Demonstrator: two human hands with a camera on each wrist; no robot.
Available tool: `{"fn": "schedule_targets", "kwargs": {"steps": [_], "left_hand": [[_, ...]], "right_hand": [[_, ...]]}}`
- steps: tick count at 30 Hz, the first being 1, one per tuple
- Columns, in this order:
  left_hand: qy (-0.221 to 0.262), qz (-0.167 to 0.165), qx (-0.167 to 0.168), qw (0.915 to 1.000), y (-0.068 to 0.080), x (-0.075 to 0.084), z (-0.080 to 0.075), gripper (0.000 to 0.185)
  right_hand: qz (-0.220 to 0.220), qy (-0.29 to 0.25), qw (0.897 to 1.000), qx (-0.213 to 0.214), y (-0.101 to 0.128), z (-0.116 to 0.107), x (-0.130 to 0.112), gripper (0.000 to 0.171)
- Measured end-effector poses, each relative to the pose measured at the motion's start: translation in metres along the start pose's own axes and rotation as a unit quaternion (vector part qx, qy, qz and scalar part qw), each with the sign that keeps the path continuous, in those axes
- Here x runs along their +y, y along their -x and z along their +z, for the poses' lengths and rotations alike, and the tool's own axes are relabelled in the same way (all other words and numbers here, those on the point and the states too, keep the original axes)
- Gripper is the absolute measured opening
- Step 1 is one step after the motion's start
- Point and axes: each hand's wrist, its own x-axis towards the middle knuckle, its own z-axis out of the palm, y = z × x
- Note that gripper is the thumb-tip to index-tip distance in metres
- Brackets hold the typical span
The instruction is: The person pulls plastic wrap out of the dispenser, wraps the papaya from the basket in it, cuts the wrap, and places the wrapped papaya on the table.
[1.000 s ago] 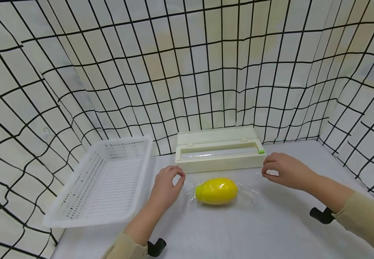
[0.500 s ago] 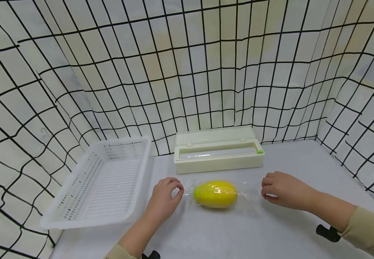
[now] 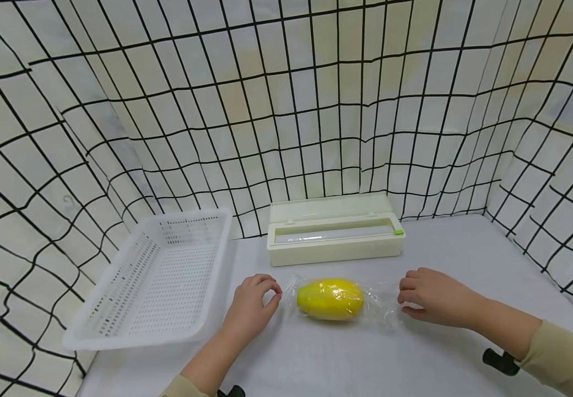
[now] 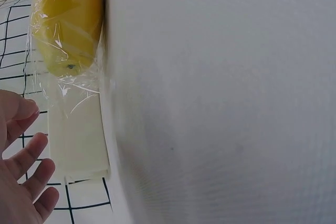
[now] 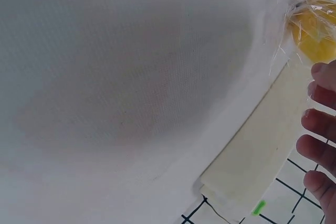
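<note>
A yellow oval fruit (image 3: 330,299) with a greenish left end lies on the white tabletop, wrapped in clear plastic film (image 3: 379,303). I cannot tell its kind. Loose film sticks out at both ends of it, seen also around the fruit (image 4: 68,22) in the left wrist view. To its left my left hand (image 3: 250,309) brings thumb and index tips together at the film's left end, and seems to pinch it. My right hand (image 3: 432,295) is at the film's right end, palm down; its thumb stands apart from the bent fingers.
Behind the fruit stands a cream wrap dispenser box (image 3: 336,252), lid raised, with a film roll (image 3: 333,234) inside. A white perforated basket (image 3: 167,275) is at the left. Black wire grid (image 3: 311,118) backed by pale sheeting encloses the back and sides.
Both hands have come down and nearer the body, from beside the dispenser box to beside the fruit. The right thumb has parted from the fingers. The fruit has barely shifted.
</note>
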Motion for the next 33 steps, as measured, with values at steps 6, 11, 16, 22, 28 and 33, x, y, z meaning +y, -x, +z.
{"fn": "schedule_targets", "kwargs": {"steps": [6, 11, 16, 22, 28, 33], "left_hand": [[0.003, -0.021, -0.018, 0.9996, 0.004, 0.0, -0.003, 0.01], [0.018, -0.074, -0.026, 0.9968, 0.015, 0.005, -0.01, 0.032], [0.055, -0.155, -0.058, 0.9847, 0.033, 0.017, -0.016, 0.024], [0.159, -0.187, -0.159, 0.9562, 0.045, 0.027, -0.014, 0.032], [0.256, -0.194, -0.206, 0.9246, 0.042, 0.033, 0.004, 0.053], [0.282, -0.207, -0.205, 0.9142, 0.035, 0.04, 0.017, 0.059]], "right_hand": [[-0.02, 0.006, 0.998, 0.064, 0.005, -0.002, -0.002, 0.02], [0.007, -0.015, 0.997, 0.081, 0.003, -0.013, -0.002, 0.017], [0.089, -0.087, 0.992, 0.0, -0.018, -0.042, 0.001, 0.011], [0.136, -0.211, 0.963, -0.095, -0.069, -0.07, 0.011, 0.019], [0.158, -0.286, 0.925, -0.196, -0.123, -0.061, 0.015, 0.034], [0.176, -0.308, 0.896, -0.267, -0.153, -0.041, 0.008, 0.044]]}}
